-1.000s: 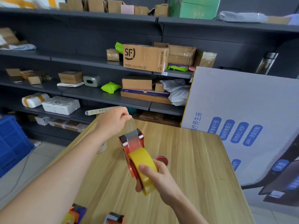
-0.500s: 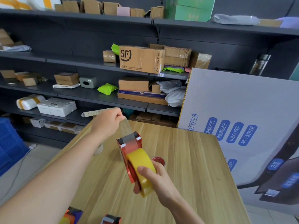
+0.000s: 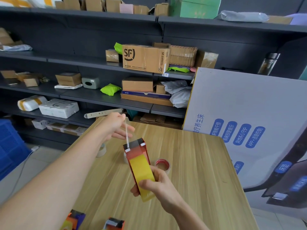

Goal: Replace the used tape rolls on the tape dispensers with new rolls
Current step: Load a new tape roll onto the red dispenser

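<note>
**Tape end drawn up from loaded dispenser**

Red tape dispenser held in the air above the wooden worktop, cutter end away from the person. A yellow tape roll sits in its frame.

- Right hand: grip clamped round the near end, fingers curled over the roll, thumb on the frame's left side.
- Left hand: grip pinched together on a clear tape strip, which runs taut up from the cutter end.

On the worktop: a red-cored roll lies flat just right of the dispenser; a pale roll is partly hidden under the left forearm. Two more dispensers are cut off at the near edge.

Beyond: dark shelves with cardboard boxes, one an SF Express box. A white printed board leans at the right.
</note>
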Demonstrator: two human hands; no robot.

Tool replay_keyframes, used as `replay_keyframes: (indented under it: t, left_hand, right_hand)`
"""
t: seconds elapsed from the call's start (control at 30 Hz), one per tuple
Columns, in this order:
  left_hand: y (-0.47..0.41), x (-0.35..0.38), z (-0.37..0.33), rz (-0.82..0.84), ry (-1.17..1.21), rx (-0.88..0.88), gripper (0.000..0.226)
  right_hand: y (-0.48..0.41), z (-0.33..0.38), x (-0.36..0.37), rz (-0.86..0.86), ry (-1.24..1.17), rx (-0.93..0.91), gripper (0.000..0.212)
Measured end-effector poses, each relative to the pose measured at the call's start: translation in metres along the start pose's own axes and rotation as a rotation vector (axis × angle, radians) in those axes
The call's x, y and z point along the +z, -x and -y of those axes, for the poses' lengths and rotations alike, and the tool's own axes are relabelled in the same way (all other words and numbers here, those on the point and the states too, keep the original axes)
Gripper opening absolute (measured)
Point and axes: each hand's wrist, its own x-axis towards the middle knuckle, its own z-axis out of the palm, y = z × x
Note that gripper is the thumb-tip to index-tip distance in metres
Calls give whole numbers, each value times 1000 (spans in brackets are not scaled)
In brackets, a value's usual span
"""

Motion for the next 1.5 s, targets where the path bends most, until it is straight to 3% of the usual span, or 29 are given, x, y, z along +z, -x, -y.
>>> replay_keyframes:
  t: [0.23,0.4,0.5,0.6,0.73,0.9,1.03,1.2,1.33,1.5]
  left_hand:
    - [-10,-20,23,17,-33,45,28]
    - [-17,-26,18,-191,-273,189,30]
    - [-23,-49,6,-357,-329,248,28]
    - [-24,-64,-8,-403,-339,300,29]
    - [-22,-61,-16,-402,-362,351,26]
    - [-25,-77,-9,-521,-325,316,25]
    - [-26,-80,-13,-501,-348,344,27]
    - [-33,-78,-10,-550,-417,369,28]
    - [-36,-79,-5,-562,-470,326,27]
    - [-43,-83,-9,-508,-346,230,26]
  right_hand:
    - [5,-4,-9,-102,-98,-4,43]
    - [2,16,-8,-72,-53,22,38]
    - [1,24,-8,8,-39,54,47]
    - [1,29,-2,66,8,63,53]
    - [-1,37,5,-14,-28,75,52]
    - [-3,39,-3,8,-81,66,36]
    - [-4,41,-3,20,-106,74,25]
    - [-4,36,-2,-55,-62,30,48]
    - [-1,46,-11,4,-76,-11,38]
    - [6,46,-23,18,-95,-44,35]
